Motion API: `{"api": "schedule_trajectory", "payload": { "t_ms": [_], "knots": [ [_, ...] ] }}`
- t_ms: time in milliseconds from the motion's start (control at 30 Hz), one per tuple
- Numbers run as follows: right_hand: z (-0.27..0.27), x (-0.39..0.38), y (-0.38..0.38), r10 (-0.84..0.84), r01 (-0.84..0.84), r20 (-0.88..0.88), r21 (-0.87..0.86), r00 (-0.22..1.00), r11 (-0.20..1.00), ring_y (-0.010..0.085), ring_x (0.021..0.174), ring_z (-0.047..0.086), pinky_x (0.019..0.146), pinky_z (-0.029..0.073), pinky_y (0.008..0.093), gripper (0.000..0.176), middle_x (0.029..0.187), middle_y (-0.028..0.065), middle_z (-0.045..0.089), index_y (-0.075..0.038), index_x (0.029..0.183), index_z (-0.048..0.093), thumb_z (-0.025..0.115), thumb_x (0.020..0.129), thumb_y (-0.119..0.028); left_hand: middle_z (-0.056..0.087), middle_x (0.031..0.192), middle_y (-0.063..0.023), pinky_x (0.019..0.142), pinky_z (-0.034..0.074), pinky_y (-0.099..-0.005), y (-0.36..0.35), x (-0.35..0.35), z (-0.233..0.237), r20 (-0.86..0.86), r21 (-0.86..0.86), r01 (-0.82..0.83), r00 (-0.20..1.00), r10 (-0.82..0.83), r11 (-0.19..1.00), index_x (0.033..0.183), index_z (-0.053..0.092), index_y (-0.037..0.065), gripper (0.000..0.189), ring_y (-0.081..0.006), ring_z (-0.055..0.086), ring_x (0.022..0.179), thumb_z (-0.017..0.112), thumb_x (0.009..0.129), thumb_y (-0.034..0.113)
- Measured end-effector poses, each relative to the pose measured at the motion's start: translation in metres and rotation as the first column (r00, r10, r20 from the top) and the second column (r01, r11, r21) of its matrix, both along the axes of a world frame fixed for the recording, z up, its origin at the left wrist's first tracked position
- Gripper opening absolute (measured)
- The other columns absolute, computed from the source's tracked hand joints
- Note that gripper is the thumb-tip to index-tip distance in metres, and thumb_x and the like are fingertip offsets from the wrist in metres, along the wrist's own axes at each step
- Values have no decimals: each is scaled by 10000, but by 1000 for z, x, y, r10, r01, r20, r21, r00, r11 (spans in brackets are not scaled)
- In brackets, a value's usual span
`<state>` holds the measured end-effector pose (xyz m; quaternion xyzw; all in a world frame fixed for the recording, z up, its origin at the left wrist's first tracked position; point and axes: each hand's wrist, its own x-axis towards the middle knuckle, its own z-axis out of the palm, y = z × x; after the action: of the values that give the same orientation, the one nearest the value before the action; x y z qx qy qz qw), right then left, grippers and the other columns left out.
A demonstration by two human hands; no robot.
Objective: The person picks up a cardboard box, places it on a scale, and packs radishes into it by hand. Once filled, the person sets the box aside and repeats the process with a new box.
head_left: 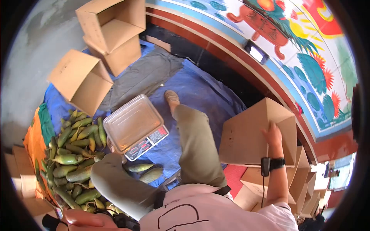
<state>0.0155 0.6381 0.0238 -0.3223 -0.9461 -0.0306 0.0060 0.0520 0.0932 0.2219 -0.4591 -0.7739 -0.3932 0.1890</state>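
Note:
My right hand (273, 135), with a black band on its wrist, grips a cardboard box (243, 136) to my right; its fingertips are partly hard to see. At the bottom left edge is my left hand (86, 218), close to a pile of green radishes (79, 175); its fingers cannot be made out. A digital scale (146, 146) stands between my legs and the pile, topped by a rectangular tray (133, 123). Two loose radishes (151, 175) lie on the tarp just below the scale.
Open cardboard boxes (83, 79) stand beyond the scale, some stacked (117, 29). More boxes (300, 181) are lined up behind me on the right. A blue tarp (200, 86) covers the floor. Along the right runs a painted wall (304, 57) with a phone (256, 52) on its ledge.

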Motion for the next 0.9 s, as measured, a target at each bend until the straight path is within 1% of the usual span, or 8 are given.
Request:
{"api": "schedule_trajectory", "payload": {
  "t_ms": [67,100,133,267,333,467,567,900],
  "knots": [
    [-54,27,50,126,-197,-222,-332,967,923,402,950,647,816,518,451,446,975,260,670,17,1098,614,703,740,-233,515,1177,-102,763,470,-472,-10,16,-28,-68,244,-25,997,42,970,1331,381,369,588,-290,654,876,589,871,69],
    [-52,27,41,81,-177,-262,-365,962,914,407,928,649,800,520,443,378,937,259,671,27,1037,629,683,735,-194,546,1156,-111,776,477,-443,-41,19,15,403,-21,165,904,-142,986,1435,286,323,627,-257,654,877,571,914,124],
    [-43,24,28,36,-161,-300,-402,953,901,412,905,651,784,523,435,313,898,259,671,37,977,643,663,730,-154,591,1131,-148,779,499,-441,-7,4,-45,-303,300,-4,948,99,954,1482,209,137,626,-280,650,909,542,955,187],
    [-58,28,38,151,-164,-149,-84,977,983,396,874,664,762,526,419,278,912,240,679,30,992,645,634,747,-102,617,834,-139,683,433,-419,-10,-2,-106,-81,561,-281,918,389,779,1226,439,71,375,-253,558,717,556,872,117],
    [-60,28,33,184,-266,-309,-249,933,931,396,875,662,759,526,422,271,907,238,678,29,996,646,626,759,-101,606,982,-173,825,441,-404,-33,7,-123,133,182,-540,841,524,822,1363,286,45,524,-264,580,850,534,911,141],
    [-40,38,4,172,-264,-333,-253,927,931,405,912,647,800,519,425,286,941,245,671,25,1057,630,599,812,-119,614,1013,-146,877,459,-376,-35,-1,-182,444,175,-715,671,594,677,1326,375,-14,455,-210,610,856,520,900,52],
    [-32,26,-2,117,-162,-187,-250,975,955,418,932,635,839,508,437,345,969,247,666,24,1130,593,594,837,-159,603,1009,-113,867,456,-341,-38,-10,-203,491,53,-713,628,604,699,1330,414,1,422,-188,591,858,512,921,38],
    [71,61,-13,38,-95,-361,-140,932,986,366,953,643,816,511,432,358,1012,204,673,-30,1119,604,638,863,-277,618,953,-103,785,471,-309,-47,-20,-237,551,-84,-695,565,615,714,1287,484,3,397,-187,574,798,513,892,-36]
  ]
}}
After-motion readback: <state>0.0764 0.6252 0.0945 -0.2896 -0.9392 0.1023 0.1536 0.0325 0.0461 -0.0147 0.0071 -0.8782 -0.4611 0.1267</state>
